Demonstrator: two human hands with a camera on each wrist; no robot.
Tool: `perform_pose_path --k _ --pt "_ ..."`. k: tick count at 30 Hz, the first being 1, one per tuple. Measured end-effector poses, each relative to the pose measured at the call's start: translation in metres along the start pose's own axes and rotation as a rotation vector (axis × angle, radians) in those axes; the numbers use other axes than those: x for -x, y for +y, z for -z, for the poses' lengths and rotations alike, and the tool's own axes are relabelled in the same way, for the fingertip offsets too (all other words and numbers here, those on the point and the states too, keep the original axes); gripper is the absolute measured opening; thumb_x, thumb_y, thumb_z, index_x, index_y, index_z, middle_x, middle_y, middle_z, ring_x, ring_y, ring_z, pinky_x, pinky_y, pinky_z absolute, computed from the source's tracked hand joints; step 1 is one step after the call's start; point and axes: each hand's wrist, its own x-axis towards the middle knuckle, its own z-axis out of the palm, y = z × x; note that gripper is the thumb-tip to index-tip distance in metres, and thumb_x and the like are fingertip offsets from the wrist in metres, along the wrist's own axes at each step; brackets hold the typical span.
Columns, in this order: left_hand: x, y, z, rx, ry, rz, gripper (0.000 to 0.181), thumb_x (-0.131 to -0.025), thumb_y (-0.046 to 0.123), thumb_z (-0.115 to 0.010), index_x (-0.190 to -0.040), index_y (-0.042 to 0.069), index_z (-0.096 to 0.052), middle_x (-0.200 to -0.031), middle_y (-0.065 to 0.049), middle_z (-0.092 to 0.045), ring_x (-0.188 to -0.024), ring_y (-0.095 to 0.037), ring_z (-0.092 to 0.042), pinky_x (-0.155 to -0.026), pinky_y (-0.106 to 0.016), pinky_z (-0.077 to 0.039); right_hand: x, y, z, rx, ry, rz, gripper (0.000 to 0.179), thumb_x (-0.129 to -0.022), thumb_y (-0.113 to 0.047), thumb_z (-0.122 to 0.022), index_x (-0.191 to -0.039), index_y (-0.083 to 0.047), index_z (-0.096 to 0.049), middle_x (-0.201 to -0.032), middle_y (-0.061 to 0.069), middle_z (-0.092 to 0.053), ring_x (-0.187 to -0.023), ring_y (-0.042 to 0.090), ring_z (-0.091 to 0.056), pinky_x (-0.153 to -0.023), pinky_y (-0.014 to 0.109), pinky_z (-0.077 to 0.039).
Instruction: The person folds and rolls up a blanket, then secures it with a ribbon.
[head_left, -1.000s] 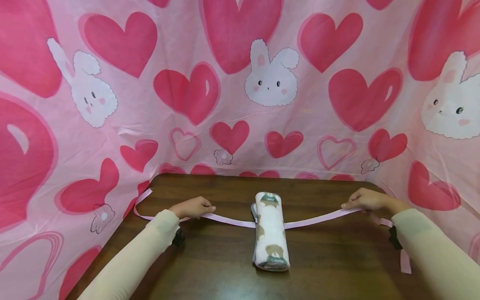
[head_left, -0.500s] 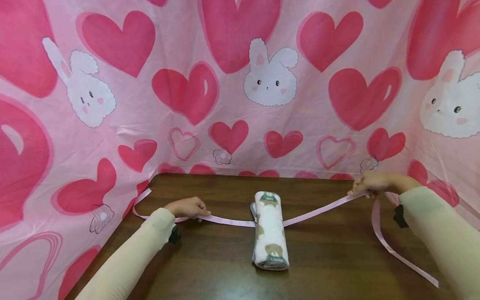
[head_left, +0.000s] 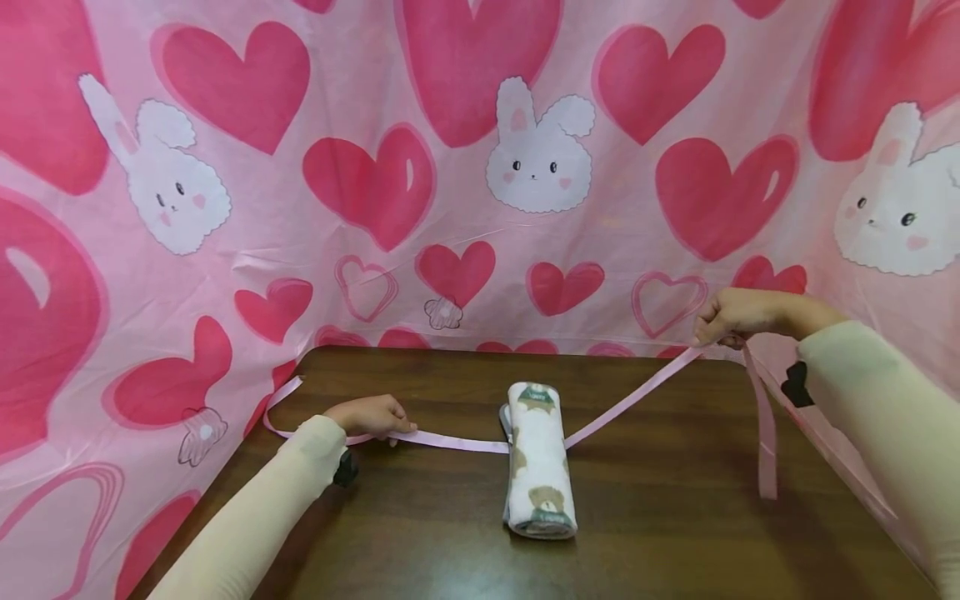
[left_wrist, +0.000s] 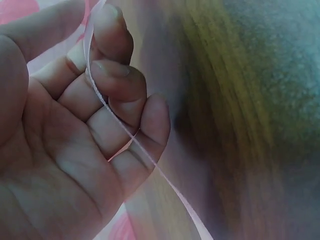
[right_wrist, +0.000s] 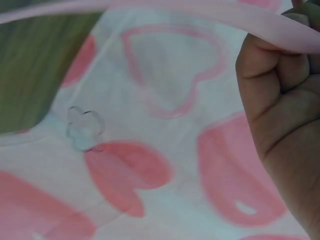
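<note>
A rolled white towel with brown bear prints lies lengthwise on the table, its near end toward me. A pink ribbon passes beneath the roll and comes out on both sides. My left hand pinches the ribbon to the left of the towel, low over the table; in the left wrist view the ribbon runs across its curled fingers. Raised above the table's right back corner, my right hand pinches the other side, and the free end hangs down from it. The right wrist view shows this hand only in part.
The dark brown wooden table has rounded back corners. A pink cloth with hearts and rabbits hangs behind it and along both sides. The ribbon's left tail curls near the table's left edge. A dark device sits at the right wrist.
My right hand has risen and drawn its side of the ribbon up into a steeper slant. Its loose end has swung and now hangs down. The left hand has shifted slightly left; the towel stays put.
</note>
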Motion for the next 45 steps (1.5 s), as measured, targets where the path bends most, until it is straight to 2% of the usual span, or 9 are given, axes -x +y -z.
perform_pose_path --k 4,7,9,17,22,27,32,39,45 --pt "0.003 0.001 0.002 0.005 -0.012 -0.012 0.035 -0.095 0.025 -0.063 -0.077 -0.005 -0.067 -0.061 -0.004 -0.057 -0.054 -0.012 -0.043 -0.052 -0.024 -0.034 -0.006 -0.027 0.002 -0.004 0.009 0.047 0.016 -0.089 -0.013 -0.068 -0.088 0.002 -0.066 -0.060 0.003 -0.049 -0.052 0.013 -0.045 -0.050 0.026 -0.040" --pt "0.005 0.000 0.004 -0.004 0.004 -0.023 0.035 -0.095 0.024 -0.063 -0.077 -0.006 -0.065 -0.061 -0.004 -0.056 -0.057 -0.014 -0.045 -0.053 -0.026 -0.036 -0.014 -0.049 0.000 -0.020 0.011 0.101 0.019 -0.087 -0.009 -0.070 -0.099 0.004 -0.065 -0.064 0.004 -0.053 -0.054 0.013 -0.045 -0.051 0.027 -0.041" --pt "0.007 -0.001 0.006 -0.010 0.021 -0.022 0.036 -0.095 0.025 -0.063 -0.077 -0.007 -0.064 -0.061 -0.004 -0.054 -0.057 -0.015 -0.046 -0.055 -0.027 -0.037 -0.020 -0.065 -0.002 -0.020 0.004 0.131 0.021 -0.086 -0.007 -0.070 -0.101 0.006 -0.064 -0.065 0.005 -0.054 -0.055 0.013 -0.044 -0.052 0.028 -0.041" --pt "0.012 -0.006 0.009 -0.008 0.053 -0.032 0.041 -0.095 0.028 -0.064 -0.077 -0.009 -0.062 -0.062 -0.003 -0.053 -0.060 -0.016 -0.048 -0.060 -0.031 -0.041 -0.049 -0.124 -0.013 0.041 0.019 0.146 0.021 -0.085 -0.011 -0.073 -0.098 0.002 -0.063 -0.062 0.004 -0.049 -0.056 0.015 -0.043 -0.053 0.029 -0.042" --pt "0.013 -0.009 0.011 -0.002 0.061 -0.019 0.039 -0.095 0.028 -0.063 -0.078 -0.007 -0.063 -0.062 -0.003 -0.054 -0.061 -0.016 -0.049 -0.061 -0.031 -0.042 -0.072 -0.151 -0.040 0.038 -0.018 0.246 0.020 -0.083 -0.009 -0.074 -0.096 0.003 -0.064 -0.068 0.006 -0.054 -0.060 0.015 -0.047 -0.055 0.028 -0.044" --pt "0.014 -0.011 0.013 0.016 0.059 -0.016 0.039 -0.095 0.028 -0.063 -0.079 -0.007 -0.063 -0.062 -0.003 -0.054 -0.060 -0.016 -0.048 -0.058 -0.030 -0.041 -0.098 -0.165 -0.079 0.058 -0.108 0.368 0.009 -0.083 -0.006 -0.072 -0.089 -0.002 -0.067 -0.072 0.006 -0.059 -0.066 0.015 -0.050 -0.059 0.028 -0.045" --pt "0.017 -0.014 0.015 0.018 0.055 -0.028 0.039 -0.096 0.027 -0.062 -0.078 -0.007 -0.063 -0.062 -0.002 -0.054 -0.059 -0.015 -0.048 -0.057 -0.029 -0.041 -0.121 -0.176 -0.116 0.061 -0.180 0.424 0.004 -0.082 -0.003 -0.068 -0.082 -0.007 -0.067 -0.073 0.005 -0.061 -0.066 0.014 -0.050 -0.060 0.028 -0.044" --pt "0.023 -0.020 0.017 0.014 0.081 -0.007 0.040 -0.096 0.026 -0.062 -0.077 -0.008 -0.062 -0.061 -0.003 -0.052 -0.059 -0.016 -0.048 -0.059 -0.029 -0.040 -0.143 -0.183 -0.164 0.042 -0.239 0.415 0.004 -0.082 -0.002 -0.067 -0.081 -0.006 -0.069 -0.075 0.005 -0.064 -0.067 0.014 -0.053 -0.061 0.030 -0.048" --pt "0.024 -0.022 0.016 0.033 0.086 -0.002 0.040 -0.096 0.026 -0.062 -0.074 -0.007 -0.060 -0.060 -0.004 -0.052 -0.058 -0.015 -0.046 -0.057 -0.029 -0.038 -0.152 -0.182 -0.182 0.062 -0.272 0.414 0.005 -0.081 -0.002 -0.068 -0.081 -0.007 -0.069 -0.071 0.002 -0.063 -0.064 0.012 -0.053 -0.058 0.029 -0.047"
